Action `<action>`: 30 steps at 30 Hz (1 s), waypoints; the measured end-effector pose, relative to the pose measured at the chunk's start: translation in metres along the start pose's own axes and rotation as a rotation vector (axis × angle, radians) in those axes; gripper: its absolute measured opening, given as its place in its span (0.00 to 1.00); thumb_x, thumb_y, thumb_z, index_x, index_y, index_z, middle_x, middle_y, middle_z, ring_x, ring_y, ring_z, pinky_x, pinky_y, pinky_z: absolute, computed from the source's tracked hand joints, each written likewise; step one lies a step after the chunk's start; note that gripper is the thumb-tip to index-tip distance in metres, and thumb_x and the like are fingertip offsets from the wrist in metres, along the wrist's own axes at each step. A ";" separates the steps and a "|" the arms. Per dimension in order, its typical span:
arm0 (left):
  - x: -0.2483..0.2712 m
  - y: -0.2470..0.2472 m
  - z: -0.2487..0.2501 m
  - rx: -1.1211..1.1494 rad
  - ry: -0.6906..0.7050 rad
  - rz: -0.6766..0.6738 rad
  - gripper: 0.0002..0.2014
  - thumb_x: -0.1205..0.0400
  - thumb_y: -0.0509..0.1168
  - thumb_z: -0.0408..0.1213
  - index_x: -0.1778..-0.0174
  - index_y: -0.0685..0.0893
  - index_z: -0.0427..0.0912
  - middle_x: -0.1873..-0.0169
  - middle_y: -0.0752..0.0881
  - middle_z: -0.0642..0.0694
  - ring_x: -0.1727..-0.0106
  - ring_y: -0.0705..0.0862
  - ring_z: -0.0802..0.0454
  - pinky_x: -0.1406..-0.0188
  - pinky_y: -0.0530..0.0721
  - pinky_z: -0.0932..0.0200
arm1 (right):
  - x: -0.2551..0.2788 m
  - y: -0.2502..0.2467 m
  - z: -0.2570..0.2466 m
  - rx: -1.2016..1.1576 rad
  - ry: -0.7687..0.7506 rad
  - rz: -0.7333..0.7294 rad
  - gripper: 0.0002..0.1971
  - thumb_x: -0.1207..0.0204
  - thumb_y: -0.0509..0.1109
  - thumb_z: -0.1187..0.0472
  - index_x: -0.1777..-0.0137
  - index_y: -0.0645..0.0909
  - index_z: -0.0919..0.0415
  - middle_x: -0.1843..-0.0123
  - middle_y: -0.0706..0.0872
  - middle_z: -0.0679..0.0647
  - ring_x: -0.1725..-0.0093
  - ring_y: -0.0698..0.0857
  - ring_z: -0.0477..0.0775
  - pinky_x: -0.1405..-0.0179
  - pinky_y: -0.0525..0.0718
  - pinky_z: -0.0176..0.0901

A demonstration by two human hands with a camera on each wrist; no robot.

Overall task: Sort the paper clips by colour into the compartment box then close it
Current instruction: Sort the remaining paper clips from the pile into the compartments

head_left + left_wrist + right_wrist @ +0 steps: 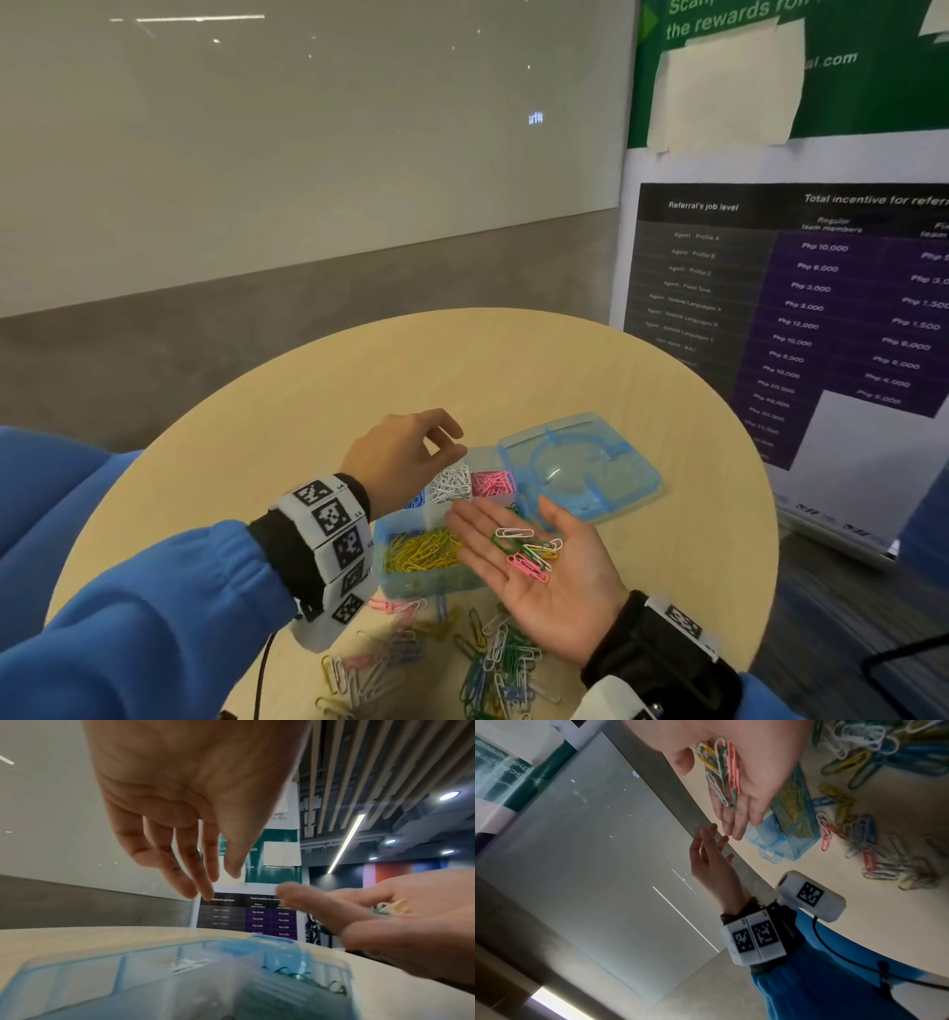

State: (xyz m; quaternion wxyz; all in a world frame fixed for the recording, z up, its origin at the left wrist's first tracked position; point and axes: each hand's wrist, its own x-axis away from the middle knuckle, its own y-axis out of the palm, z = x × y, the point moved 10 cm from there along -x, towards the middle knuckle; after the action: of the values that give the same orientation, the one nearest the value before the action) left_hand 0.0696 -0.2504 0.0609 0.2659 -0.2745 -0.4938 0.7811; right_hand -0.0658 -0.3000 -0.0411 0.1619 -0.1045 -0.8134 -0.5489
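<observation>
A pale blue compartment box point(426, 583) stands open on the round table, its lid point(580, 462) folded back to the right. Its compartments hold yellow clips point(418, 552), white clips point(452, 483), pink clips point(490, 483) and a few blue clips point(416, 501). My left hand point(452, 442) hovers over the white compartment, fingers relaxed and pointing down, nothing seen between them point(213, 880). My right hand point(493, 519) lies palm up over the box's right side, fingers straight, carrying several mixed clips point(529, 552) in white, green, pink and yellow point(721, 772).
A loose pile of mixed clips point(493, 663) lies on the table point(359, 370) between the box and me. A printed banner point(796, 308) stands behind the table at the right. Blue seating point(41, 488) is at the left. A black cable point(262, 668) hangs from my left wrist.
</observation>
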 end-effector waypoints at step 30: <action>-0.005 -0.013 -0.008 -0.153 -0.044 0.079 0.04 0.20 0.70 0.49 0.59 0.87 0.62 0.55 0.84 0.63 0.60 0.79 0.62 0.69 0.69 0.64 | -0.003 0.000 0.003 -0.007 0.014 -0.046 0.38 0.16 0.52 0.39 0.31 0.74 0.78 0.34 0.82 0.74 0.34 0.82 0.73 0.42 0.80 0.67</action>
State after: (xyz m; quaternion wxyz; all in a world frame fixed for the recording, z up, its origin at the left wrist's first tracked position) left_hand 0.0808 -0.2439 0.0712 0.2020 -0.2960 -0.5466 0.7569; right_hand -0.0633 -0.2975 -0.0430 0.1549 -0.0824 -0.8125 -0.5559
